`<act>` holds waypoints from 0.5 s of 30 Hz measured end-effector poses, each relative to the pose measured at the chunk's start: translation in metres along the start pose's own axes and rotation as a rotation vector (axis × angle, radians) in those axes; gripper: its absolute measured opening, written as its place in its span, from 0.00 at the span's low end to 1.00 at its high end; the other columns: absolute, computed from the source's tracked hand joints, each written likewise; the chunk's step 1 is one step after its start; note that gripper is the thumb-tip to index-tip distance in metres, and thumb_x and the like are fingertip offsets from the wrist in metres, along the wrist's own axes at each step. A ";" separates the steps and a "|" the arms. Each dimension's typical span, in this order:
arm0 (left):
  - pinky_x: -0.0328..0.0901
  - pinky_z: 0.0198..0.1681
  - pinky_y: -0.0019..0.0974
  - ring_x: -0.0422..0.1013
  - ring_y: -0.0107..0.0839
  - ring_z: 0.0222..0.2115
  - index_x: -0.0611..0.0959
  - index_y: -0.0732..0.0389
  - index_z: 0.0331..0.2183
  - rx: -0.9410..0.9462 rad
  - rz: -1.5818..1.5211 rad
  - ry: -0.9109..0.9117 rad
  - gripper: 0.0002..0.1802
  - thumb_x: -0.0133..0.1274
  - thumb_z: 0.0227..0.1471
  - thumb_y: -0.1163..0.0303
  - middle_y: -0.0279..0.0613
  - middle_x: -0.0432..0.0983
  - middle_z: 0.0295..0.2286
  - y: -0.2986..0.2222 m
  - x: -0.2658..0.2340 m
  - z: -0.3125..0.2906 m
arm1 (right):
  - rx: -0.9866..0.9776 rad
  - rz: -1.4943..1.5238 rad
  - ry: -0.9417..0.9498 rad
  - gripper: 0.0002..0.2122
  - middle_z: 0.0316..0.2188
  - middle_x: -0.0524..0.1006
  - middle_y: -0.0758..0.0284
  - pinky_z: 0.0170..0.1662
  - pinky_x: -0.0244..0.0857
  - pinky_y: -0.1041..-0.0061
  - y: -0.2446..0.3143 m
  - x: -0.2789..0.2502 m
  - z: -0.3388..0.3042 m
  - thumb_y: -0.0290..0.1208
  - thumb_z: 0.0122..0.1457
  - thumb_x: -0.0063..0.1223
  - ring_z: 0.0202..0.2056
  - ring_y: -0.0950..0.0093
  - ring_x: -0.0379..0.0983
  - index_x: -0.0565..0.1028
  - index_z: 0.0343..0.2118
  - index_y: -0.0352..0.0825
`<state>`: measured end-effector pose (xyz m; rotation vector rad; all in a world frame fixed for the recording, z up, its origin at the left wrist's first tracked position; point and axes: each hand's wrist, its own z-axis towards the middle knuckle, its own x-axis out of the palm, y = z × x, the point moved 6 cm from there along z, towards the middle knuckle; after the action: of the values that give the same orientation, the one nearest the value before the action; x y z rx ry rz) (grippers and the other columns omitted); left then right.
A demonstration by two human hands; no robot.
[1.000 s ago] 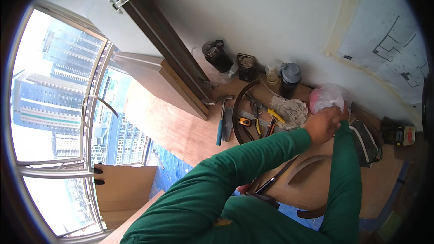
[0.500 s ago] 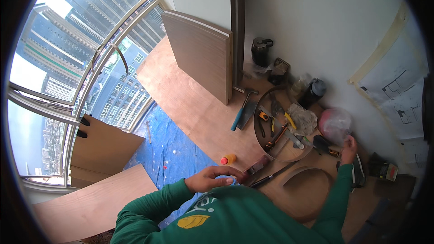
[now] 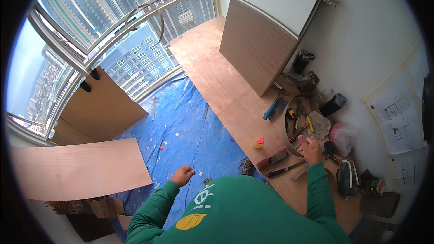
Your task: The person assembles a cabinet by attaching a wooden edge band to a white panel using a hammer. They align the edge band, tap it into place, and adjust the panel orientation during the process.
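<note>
My left hand [image 3: 182, 176] hangs over the blue plastic sheet [image 3: 194, 131] on the floor, its fingers curled in, with nothing visible in it. Above the wooden worktop, my right hand [image 3: 311, 150] has its fingers drawn together beside a curled brown strip [image 3: 286, 132]. Whatever its fingertips may hold is too small to make out. Inside the strip's loop lie a yellow-handled tool [image 3: 309, 124], an orange-and-black tape measure [image 3: 291, 114] and a crumpled clear plastic bag [image 3: 320, 125]. A hand plane [image 3: 272, 158] and a small orange bottle with a red cap [image 3: 258, 143] are nearer the edge.
A hammer [image 3: 271, 108] lies beyond the loop. Wood-grain panels [image 3: 257, 45] lean at the back of the worktop. A dark flask [image 3: 332, 105] and a pink bundle in plastic [image 3: 342, 138] stand by the wall. Plywood [image 3: 81, 167] lies at left, below the windows.
My view has swung left, and my body stands farther from the worktop. My left hand has moved from the worktop's edge to over the sheet; my right hand has left the pink bundle for the loop.
</note>
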<state>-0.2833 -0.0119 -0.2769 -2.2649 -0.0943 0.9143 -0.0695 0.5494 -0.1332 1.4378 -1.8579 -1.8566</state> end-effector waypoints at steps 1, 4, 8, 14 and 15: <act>0.73 0.48 0.47 0.82 0.46 0.43 0.88 0.65 0.35 -0.142 -0.025 -0.058 0.19 0.51 0.67 0.60 0.52 0.86 0.42 0.063 0.001 -0.017 | 0.042 0.019 0.075 0.30 0.18 0.74 0.69 0.27 0.64 0.75 0.012 0.022 -0.010 0.56 0.70 0.56 0.23 0.81 0.70 0.75 0.23 0.29; 0.75 0.47 0.51 0.83 0.47 0.39 0.88 0.63 0.35 -0.318 0.261 -0.140 0.20 0.51 0.65 0.57 0.50 0.87 0.34 0.227 0.011 -0.113 | -0.035 0.049 0.350 0.17 0.29 0.79 0.67 0.28 0.66 0.77 0.060 0.108 -0.055 0.39 0.68 0.62 0.26 0.81 0.71 0.79 0.48 0.27; 0.76 0.42 0.47 0.83 0.45 0.30 0.87 0.64 0.41 -0.637 0.195 -0.031 0.24 0.55 0.65 0.50 0.50 0.87 0.32 0.362 0.050 -0.275 | -0.147 0.110 1.002 0.25 0.50 0.79 0.59 0.52 0.72 0.73 0.130 0.221 -0.149 0.36 0.70 0.58 0.46 0.76 0.75 0.70 0.67 0.33; 0.70 0.26 0.41 0.79 0.33 0.21 0.85 0.65 0.31 -1.066 -0.535 -0.404 0.31 0.61 0.60 0.42 0.47 0.85 0.26 0.387 0.098 -0.393 | -0.543 0.135 1.636 0.37 0.73 0.61 0.51 0.76 0.44 0.58 0.260 0.305 -0.261 0.62 0.72 0.43 0.76 0.56 0.50 0.63 0.74 0.37; 0.69 0.25 0.40 0.79 0.33 0.21 0.85 0.64 0.29 -0.992 -0.580 -0.436 0.30 0.61 0.61 0.42 0.46 0.85 0.25 0.381 0.098 -0.386 | -0.682 0.086 1.709 0.38 0.74 0.59 0.52 0.76 0.41 0.57 0.278 0.313 -0.273 0.63 0.72 0.42 0.77 0.55 0.47 0.62 0.74 0.37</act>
<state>-0.0309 -0.4926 -0.3703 -2.5398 -1.6099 1.1453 -0.1883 0.0840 0.0032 1.5847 -0.3505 -0.4514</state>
